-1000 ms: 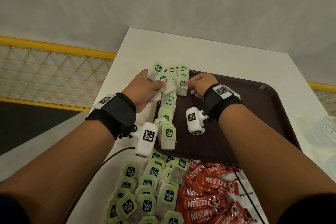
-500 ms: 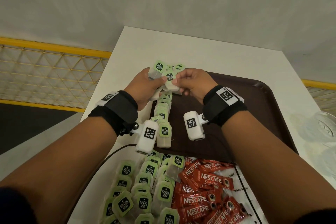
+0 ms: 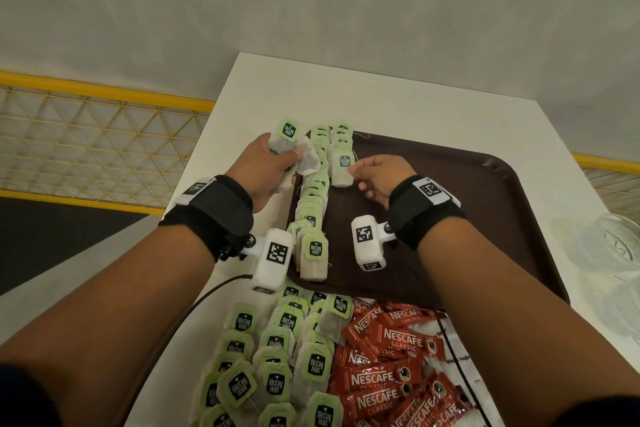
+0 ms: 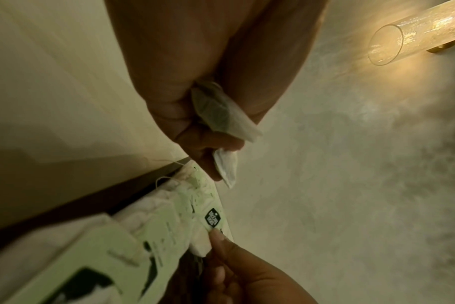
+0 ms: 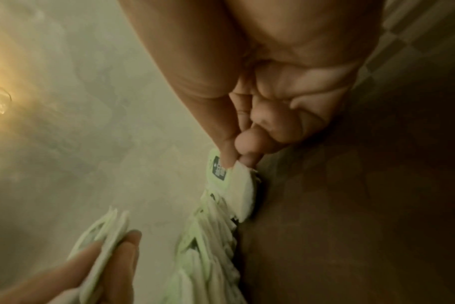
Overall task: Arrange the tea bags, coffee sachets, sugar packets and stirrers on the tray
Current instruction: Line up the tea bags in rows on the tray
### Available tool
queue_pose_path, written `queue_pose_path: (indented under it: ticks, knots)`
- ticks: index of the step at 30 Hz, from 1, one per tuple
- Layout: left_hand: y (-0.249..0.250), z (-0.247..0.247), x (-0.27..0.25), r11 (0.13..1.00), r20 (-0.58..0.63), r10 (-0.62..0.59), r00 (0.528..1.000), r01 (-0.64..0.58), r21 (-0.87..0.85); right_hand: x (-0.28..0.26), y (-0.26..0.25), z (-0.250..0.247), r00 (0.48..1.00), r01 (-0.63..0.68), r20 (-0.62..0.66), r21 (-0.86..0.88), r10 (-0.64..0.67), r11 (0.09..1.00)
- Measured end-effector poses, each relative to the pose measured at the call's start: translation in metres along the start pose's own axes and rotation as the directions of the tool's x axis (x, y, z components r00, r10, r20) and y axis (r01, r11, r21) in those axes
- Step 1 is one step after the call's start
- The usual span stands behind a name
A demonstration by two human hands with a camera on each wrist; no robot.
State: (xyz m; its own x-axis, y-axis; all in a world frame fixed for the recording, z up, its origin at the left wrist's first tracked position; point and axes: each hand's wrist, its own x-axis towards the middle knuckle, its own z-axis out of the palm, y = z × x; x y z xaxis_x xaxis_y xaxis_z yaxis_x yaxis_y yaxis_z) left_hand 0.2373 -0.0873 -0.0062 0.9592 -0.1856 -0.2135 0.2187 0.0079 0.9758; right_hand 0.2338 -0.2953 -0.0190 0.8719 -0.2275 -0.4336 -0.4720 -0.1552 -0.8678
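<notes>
A brown tray (image 3: 485, 204) lies on the white table (image 3: 381, 100). Two rows of green-tagged tea bags (image 3: 313, 204) run along its left side. My left hand (image 3: 273, 166) hovers over the tray's left edge and grips a small bunch of tea bags (image 3: 289, 135), also seen in the left wrist view (image 4: 221, 115). My right hand (image 3: 374, 173) pinches one tea bag (image 3: 343, 166) at the near end of the right row; the pinch shows on the tea bag (image 5: 240, 185) in the right wrist view. Loose tea bags (image 3: 277, 357) and red coffee sachets (image 3: 398, 374) lie near me.
White sugar packets (image 3: 453, 357) peek out beside the red sachets. Clear glassware (image 3: 606, 253) stands on the table right of the tray. A yellow mesh railing (image 3: 86, 135) runs left of the table. A dark cable (image 3: 207, 298) trails from my left wrist.
My hands met over the tray's far left, where the right hand took a tea bag from the left's bunch. The right hand has moved back right and set that bag at the right row.
</notes>
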Motion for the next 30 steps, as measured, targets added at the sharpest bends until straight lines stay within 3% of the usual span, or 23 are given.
queue_pose_path:
  ticks: [5, 12, 16, 19, 21, 30]
  knots:
    - [0.002, -0.001, -0.003, 1.000, 0.009, -0.007, 1.000, 0.007, 0.000, -0.004, -0.012, 0.009, 0.998, -0.047, -0.062, -0.259, 0.032, 0.965]
    - [0.002, 0.003, -0.006, 1.000, 0.087, -0.001, 0.996, 0.001, -0.003, -0.008, -0.016, 0.008, 0.996, 0.008, -0.084, -0.382, -0.043, 0.924]
    - [0.005, 0.007, -0.007, 1.000, 0.124, 0.007, 0.992, -0.004, -0.024, -0.015, -0.018, 0.005, 0.970, 0.229, -0.016, -0.262, -0.242, 0.937]
    - [0.008, 0.012, -0.008, 0.999, 0.192, 0.026, 0.981, -0.019, -0.041, -0.024, -0.024, 0.007, 0.950, 0.296, 0.164, -0.198, -0.267, 0.934]
    - [0.009, 0.015, -0.009, 0.999, 0.205, 0.036, 0.978, -0.028, -0.043, -0.028, -0.026, 0.008, 0.941, 0.299, 0.216, -0.157, -0.262, 0.941]
    - [0.008, 0.012, -0.006, 0.995, 0.107, 0.014, 0.994, -0.003, -0.099, -0.033, -0.021, -0.005, 0.909, 0.372, 0.159, 0.100, -0.384, 0.923]
